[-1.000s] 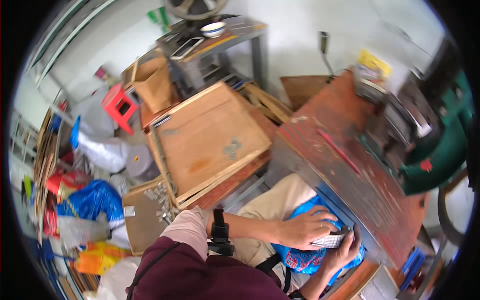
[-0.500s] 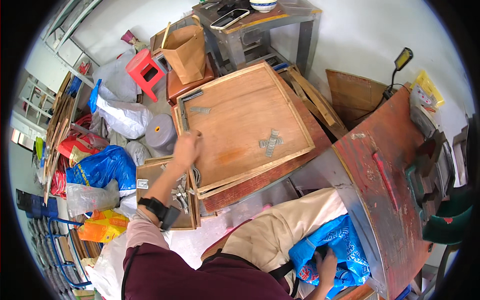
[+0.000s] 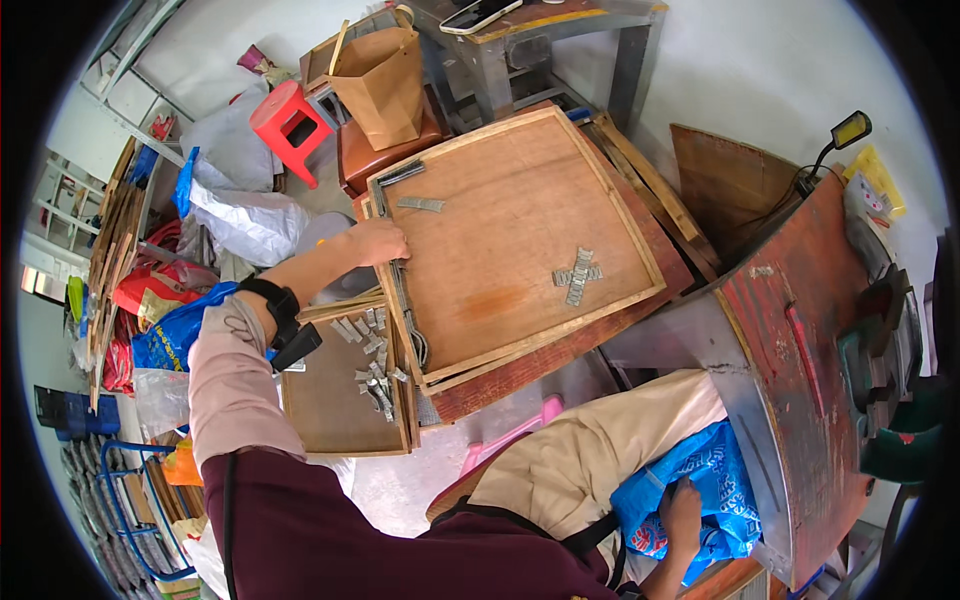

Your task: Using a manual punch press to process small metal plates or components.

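- Our left hand (image 3: 378, 241) rests on the left rim of the framed wooden panel (image 3: 520, 230), fingers curled together on the edge; we cannot tell whether they pinch anything.
- Our right hand (image 3: 682, 512) lies on the blue plastic bag (image 3: 700, 490) in our lap, fingers seemingly closed on its fabric.
- A heap of staple strips (image 3: 578, 274) sits on the panel, well apart from the left hand.
- More metal strips (image 3: 368, 345) lie in the small wooden tray (image 3: 330, 400) below.

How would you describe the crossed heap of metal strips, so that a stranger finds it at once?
Start from the large square wooden board with a raised rim in the middle of the picture. The crossed heap of grey metal strips lies on its right half, far from the left hand. Unlike the single strip near the board's upper left corner, these lie piled across each other.
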### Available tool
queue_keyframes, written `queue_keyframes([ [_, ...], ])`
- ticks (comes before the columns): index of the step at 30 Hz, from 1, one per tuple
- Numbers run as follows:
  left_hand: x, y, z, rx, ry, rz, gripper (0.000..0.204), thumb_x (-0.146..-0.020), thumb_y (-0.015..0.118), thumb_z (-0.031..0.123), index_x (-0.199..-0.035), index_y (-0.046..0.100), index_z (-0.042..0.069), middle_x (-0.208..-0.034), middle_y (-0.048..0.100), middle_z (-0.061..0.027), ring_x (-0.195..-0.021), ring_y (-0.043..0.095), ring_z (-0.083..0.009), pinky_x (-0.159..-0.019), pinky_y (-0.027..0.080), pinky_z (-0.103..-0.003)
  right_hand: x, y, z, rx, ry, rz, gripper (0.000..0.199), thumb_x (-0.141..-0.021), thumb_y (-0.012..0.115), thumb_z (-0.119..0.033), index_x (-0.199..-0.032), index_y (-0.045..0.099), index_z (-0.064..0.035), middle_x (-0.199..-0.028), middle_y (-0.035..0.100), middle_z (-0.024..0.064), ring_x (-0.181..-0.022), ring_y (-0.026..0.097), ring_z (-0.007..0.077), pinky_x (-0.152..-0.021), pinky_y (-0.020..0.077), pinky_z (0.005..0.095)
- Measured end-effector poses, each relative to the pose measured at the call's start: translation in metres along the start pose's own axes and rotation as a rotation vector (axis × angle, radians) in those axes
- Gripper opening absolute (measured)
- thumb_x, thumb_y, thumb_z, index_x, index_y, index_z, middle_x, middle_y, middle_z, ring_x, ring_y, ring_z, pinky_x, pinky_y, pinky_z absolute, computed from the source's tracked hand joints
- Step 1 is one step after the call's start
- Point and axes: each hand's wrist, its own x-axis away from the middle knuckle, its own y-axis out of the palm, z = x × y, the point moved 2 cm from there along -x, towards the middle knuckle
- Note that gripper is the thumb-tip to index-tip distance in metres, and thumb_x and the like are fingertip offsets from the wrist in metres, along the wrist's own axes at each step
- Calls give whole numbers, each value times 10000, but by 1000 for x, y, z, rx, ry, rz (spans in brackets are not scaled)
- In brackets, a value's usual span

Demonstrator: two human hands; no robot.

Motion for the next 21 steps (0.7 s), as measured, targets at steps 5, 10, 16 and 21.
queue_keyframes([
  [5, -3, 5, -2, -59, 146, 38, 187, -765, 585, 97, -952, 584, 84, -832, 642, -83, -859, 632, -277, -758, 494, -390, 5, 3, -3, 3, 14, 13, 184, -821, 514, -59, -871, 496, 116, -847, 570, 332, -778, 575, 475, -686, 467, 504],
  [10, -7, 13, -4, -88, 171, 121, 227, -752, 610, 117, -971, 564, 82, -831, 641, -86, -863, 635, -279, -745, 499, -387, 5, 0, -10, -19, 27, 35, 115, -784, 499, 22, -867, 514, 99, -860, 573, 335, -815, 561, 487, -727, 450, 518],
  [16, -31, -18, 9, 124, -61, 239, 198, -790, 578, 152, -974, 566, 77, -866, 630, -102, -879, 620, -306, -759, 491, -405, 4, 5, -3, 59, -10, 29, 161, -814, 516, -53, -876, 503, 96, -836, 582, 310, -749, 589, 452, -672, 478, 491],
  [21, -58, -52, 31, 217, -33, 302, 238, -835, 547, 177, -1052, 544, 79, -898, 612, -106, -901, 604, -305, -762, 494, -409, 5, 12, 0, 56, 16, 35, 180, -830, 505, -72, -899, 503, 95, -863, 587, 313, -766, 591, 456, -681, 481, 494],
])
